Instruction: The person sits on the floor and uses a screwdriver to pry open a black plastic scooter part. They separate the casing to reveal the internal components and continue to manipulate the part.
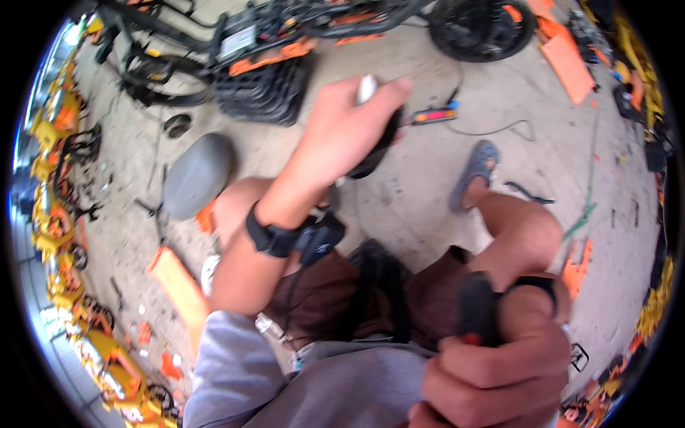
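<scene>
My left hand [349,125] is raised in front of me, closed around a black part [377,153] that shows below its fingers. A small white rounded piece [367,88] pokes up beside the thumb. Close to the camera at lower right, my right hand [499,364] is wrapped round a black tool handle with a red patch [478,310]; blur hides its exact kind. Beyond my left hand, a partly stripped scooter frame [314,32] with orange panels lies across the floor. A black ribbed crate [264,93] stands against it.
A grey scooter seat [200,175] lies to the left, near an orange panel [178,289]. An orange and blue tool [434,114] is beside a thin cable ahead. A black wheel [481,28] and another orange panel [567,68] are farther off. Yellow scooters [53,225] line the left.
</scene>
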The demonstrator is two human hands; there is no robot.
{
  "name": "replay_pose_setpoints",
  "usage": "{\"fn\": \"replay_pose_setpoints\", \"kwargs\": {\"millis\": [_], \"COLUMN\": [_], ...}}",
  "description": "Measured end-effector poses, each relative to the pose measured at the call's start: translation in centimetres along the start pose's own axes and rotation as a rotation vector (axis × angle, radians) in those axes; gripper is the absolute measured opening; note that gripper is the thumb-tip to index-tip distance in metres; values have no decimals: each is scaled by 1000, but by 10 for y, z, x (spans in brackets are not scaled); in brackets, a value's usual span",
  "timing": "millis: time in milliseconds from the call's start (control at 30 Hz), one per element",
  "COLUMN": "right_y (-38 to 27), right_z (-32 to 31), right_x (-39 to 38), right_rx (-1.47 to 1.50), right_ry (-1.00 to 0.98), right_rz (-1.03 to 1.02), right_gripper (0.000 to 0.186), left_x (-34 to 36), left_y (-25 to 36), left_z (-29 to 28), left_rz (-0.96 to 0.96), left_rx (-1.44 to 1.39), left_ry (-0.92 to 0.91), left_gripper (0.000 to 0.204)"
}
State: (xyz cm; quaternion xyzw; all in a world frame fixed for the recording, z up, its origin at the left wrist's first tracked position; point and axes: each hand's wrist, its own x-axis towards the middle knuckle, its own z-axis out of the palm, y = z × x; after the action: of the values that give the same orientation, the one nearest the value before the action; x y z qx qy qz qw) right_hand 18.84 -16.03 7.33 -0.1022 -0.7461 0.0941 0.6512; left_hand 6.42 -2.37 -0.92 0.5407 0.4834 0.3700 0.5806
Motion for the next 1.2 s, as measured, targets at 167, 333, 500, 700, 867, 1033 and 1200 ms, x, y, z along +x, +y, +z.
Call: {"fn": "replay_pose_setpoints", "kwargs": {"millis": [167, 333, 500, 700, 867, 1033, 1200], "right_y": [3, 27, 88, 164, 210, 174, 143], "right_z": [13, -2, -30, -34, -36, -32, -11], "right_x": [-12, -24, -84, -156, -286, -416, -449], "right_rx": [67, 153, -82, -485, -686, -711, -651], "right_ry": [-187, -546, -390, -272, -434, -774, -785], "right_rz": [64, -58, 254, 892, 1143, 1485, 1722], "right_gripper": [26, 18, 13, 14, 17, 22, 23], "left_x": [-7, -4, 4, -1, 2, 1, 1], "left_y": [1, -3, -9, -1, 0, -5, -3], "left_z": [-6, -13, -16, -20, -21, -31, -32], "left_rz": [-68, -61, -9, -8, -38, 9, -60], "left_rx": [-49, -108, -130, -233, -251, -313, -299], "left_ry": [69, 11, 69, 101, 122, 158, 159], "left_gripper": [37, 38, 37, 38, 35, 31, 26]}}
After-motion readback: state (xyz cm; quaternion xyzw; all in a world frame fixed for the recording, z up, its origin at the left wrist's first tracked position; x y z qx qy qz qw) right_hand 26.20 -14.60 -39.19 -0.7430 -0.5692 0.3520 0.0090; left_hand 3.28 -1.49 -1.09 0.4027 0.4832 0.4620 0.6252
